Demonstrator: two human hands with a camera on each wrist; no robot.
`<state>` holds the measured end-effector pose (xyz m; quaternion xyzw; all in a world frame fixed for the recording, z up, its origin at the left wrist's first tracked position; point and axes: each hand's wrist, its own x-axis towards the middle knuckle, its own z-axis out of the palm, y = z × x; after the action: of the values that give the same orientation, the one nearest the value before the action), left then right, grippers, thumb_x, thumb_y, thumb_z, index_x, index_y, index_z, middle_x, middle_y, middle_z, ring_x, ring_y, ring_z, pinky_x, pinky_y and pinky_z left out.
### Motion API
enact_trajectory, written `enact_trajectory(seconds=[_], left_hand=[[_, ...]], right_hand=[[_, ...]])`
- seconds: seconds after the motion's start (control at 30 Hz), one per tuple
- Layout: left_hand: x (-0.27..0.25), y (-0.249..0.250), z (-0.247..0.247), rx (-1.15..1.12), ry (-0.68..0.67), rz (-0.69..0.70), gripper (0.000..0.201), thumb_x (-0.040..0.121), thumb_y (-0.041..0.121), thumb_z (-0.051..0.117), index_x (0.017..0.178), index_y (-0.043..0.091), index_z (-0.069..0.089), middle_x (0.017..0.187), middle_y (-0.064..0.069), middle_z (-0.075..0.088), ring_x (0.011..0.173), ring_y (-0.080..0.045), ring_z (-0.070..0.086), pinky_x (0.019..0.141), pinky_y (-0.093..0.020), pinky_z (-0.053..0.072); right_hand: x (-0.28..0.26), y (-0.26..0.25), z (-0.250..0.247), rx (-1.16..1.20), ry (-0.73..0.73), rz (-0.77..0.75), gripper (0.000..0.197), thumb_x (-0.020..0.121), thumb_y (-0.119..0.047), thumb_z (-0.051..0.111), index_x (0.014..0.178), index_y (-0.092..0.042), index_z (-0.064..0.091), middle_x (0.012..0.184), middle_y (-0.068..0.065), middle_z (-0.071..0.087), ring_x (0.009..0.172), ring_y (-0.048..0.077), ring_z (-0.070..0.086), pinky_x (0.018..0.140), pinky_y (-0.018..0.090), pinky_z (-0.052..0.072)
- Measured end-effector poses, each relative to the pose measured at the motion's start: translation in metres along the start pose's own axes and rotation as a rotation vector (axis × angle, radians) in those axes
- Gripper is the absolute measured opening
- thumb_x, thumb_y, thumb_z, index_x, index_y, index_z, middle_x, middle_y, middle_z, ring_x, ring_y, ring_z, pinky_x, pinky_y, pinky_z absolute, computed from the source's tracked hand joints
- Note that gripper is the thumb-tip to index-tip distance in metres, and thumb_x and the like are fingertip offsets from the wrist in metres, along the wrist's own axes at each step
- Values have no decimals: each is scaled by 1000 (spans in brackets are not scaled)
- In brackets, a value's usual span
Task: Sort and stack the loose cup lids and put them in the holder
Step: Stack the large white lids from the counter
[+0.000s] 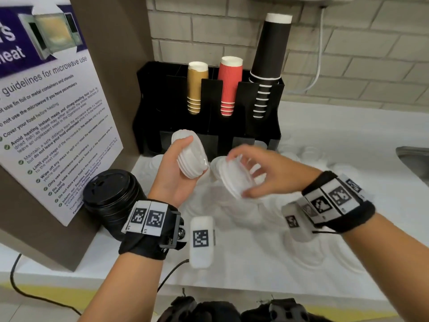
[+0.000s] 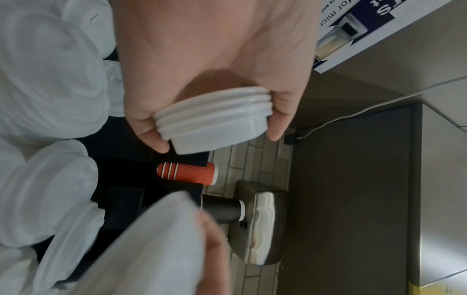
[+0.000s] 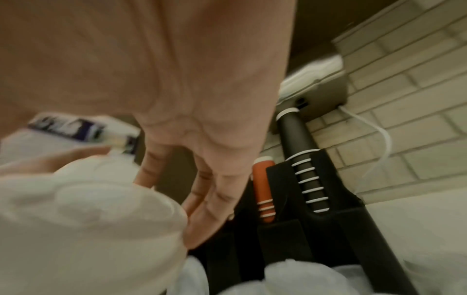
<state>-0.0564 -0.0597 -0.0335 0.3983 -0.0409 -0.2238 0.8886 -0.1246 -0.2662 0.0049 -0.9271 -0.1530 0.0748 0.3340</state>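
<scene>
My left hand [image 1: 178,168] grips a short stack of white lids [image 1: 191,159] above the counter, in front of the black holder [image 1: 153,98]. The left wrist view shows the same stack of white lids [image 2: 215,119] pinched between thumb and fingers. My right hand [image 1: 262,173] holds a larger white lid [image 1: 234,180] tilted on edge, just right of the stack and blurred. In the right wrist view that larger white lid [image 3: 83,229] fills the lower left under my fingers [image 3: 215,199]. Several loose white lids [image 1: 308,154] lie scattered over the white counter.
The holder carries upside-down stacks of brown cups [image 1: 195,89], red cups [image 1: 229,87] and black cups [image 1: 267,73]. A stack of black lids [image 1: 113,196] stands at the left by a microwave notice [image 1: 46,108]. A sink edge [image 1: 413,159] shows at the right.
</scene>
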Motion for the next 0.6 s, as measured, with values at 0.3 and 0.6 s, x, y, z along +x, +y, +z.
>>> enact_trajectory(seconds=[0.3,0.6], left_hand=[[-7,-4,1,145,-47,46,65,85,47,55,142,21,41,130,-11,61,112,-23,64,89,-38,55],[-8,3,-6,239,-101,30,64,89,52,48,142,16,43,130,-14,61,120,-30,60,87,-39,55]], right_hand=[[35,-22,48,503,402,-95,58,77,-19,78,123,-30,45,117,-11,55,105,6,56,83,24,54],[52,-25,47,491,299,-210,65,71,-9,71,127,-31,47,124,-1,49,112,13,52,78,29,56]])
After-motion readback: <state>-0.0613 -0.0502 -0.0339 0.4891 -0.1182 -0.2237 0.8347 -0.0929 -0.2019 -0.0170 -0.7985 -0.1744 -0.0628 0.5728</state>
